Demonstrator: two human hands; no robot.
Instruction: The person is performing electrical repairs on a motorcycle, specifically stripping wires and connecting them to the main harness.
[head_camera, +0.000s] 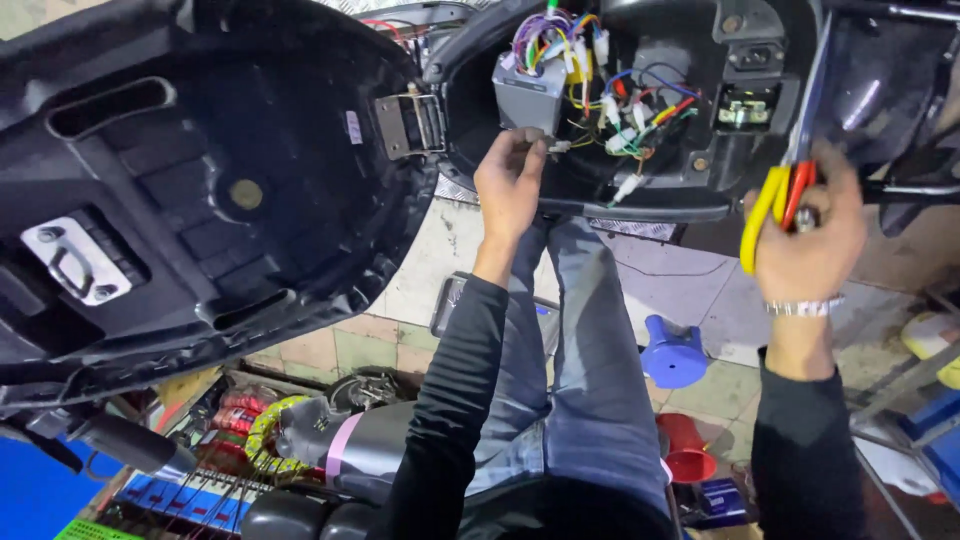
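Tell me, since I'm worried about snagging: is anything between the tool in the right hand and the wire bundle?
Nothing solid. The right hand holds yellow-handled pliers beside the wire bundle; only loose wires lie between. The left hand pinches a connector there.

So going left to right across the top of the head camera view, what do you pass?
Metal latch plate → underside of the raised black seat → metal hinge → grey control box with the left hand just below it → bundle of coloured wires → right hand holding yellow-and-red-handled pliers.
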